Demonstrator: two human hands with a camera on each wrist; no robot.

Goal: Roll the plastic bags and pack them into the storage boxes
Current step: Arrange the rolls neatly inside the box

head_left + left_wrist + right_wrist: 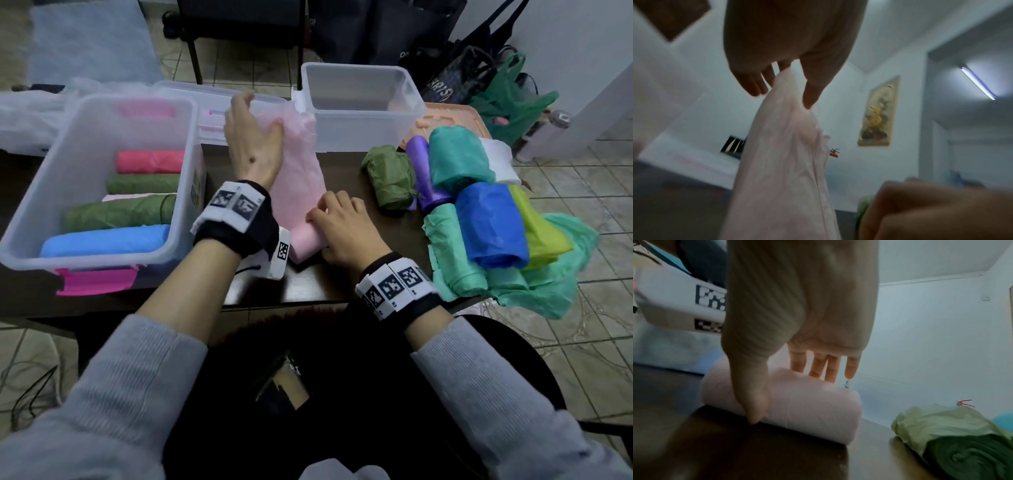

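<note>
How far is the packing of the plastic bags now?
Done: several rolls lie in the left box. In hand: the right hand rolls up the pink bag, the left hand holds its far end. Left: the pile of rolls beside the second box.

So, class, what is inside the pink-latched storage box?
A blue roll, a large green roll, a smaller green roll and a red roll. A pale roll is mostly covered between the greens; whatever lies underneath is hidden.

Furniture and room around the work

A dark table (318,281) is set on a tiled floor (603,192); a black chair (239,17) and dark tote bags (376,27) are seen behind it, and a framed picture (878,112) is hung near a lit tube light (978,83).
</note>
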